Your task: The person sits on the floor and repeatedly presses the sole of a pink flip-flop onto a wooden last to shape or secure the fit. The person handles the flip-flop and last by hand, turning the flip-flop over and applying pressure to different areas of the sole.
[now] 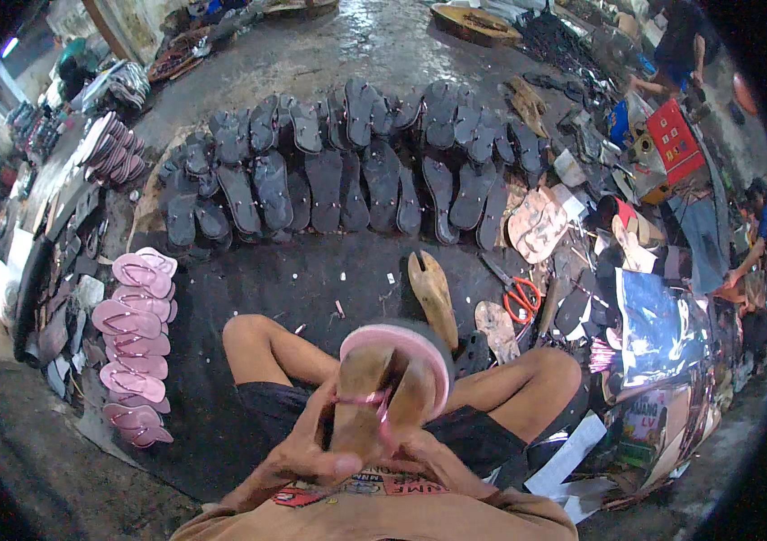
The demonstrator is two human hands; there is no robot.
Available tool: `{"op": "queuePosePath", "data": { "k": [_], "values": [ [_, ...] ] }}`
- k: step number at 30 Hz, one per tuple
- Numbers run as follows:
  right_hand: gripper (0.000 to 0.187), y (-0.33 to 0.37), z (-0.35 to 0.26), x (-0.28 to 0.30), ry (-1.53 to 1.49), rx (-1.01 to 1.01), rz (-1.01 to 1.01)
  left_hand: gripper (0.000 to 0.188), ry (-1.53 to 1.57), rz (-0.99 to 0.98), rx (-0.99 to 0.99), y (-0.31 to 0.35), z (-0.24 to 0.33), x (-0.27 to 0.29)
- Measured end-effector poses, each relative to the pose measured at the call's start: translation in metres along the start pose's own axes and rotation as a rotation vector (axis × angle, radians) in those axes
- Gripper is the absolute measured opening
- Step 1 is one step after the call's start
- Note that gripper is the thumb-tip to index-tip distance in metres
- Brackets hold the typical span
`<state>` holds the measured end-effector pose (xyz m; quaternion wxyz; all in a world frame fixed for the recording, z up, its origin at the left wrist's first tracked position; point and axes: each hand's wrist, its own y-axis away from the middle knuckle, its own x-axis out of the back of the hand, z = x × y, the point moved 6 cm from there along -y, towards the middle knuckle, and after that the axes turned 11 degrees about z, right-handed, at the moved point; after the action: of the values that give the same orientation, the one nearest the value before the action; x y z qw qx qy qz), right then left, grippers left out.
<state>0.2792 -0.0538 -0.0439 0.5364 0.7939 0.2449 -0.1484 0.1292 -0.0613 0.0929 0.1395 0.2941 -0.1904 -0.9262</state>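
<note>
A pink sandal (438,365) with a dark underside sits on a wooden shoe last (364,371) in front of my body, above my crossed legs. Its shiny pink strap (370,398) crosses over the wood, which has a slot down its front. My left hand (316,448) is closed round the last and sandal from the left, thumb across the near end. On the right side, my right hand (431,460) is closed against the sandal near the strap's end; some of its fingers are hidden. A second wooden shoe last (434,293) lies on the dark mat beyond my knees.
Long rows of dark sandals (322,185) curve across the far side. Finished-looking pink sandals (136,320) are lined up at left. Orange-handled scissors (522,299) lie beside sole pieces (496,329) at right. Clutter and a blue plastic sheet (658,325) lie farther right, near another person's arm (748,261).
</note>
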Motion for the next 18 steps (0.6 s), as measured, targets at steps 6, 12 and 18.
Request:
{"op": "queuePosePath", "data": {
  "k": [6, 12, 18],
  "values": [
    [0.06, -0.046, -0.026, 0.021, -0.194, 0.493, 0.174, 0.096, -0.127, 0.206, -0.115, -0.065, -0.024, 0.022],
    [0.143, 0.006, -0.08, -0.029, 0.532, 1.151, 0.036, 0.056, -0.375, 0.256, -0.263, -0.074, -0.036, 0.032],
    [0.132, 0.021, -0.066, -0.002, 0.044, 0.464, -0.183, 0.029, -0.723, 0.147, -0.4, -0.047, -0.024, 0.046]
  ]
}}
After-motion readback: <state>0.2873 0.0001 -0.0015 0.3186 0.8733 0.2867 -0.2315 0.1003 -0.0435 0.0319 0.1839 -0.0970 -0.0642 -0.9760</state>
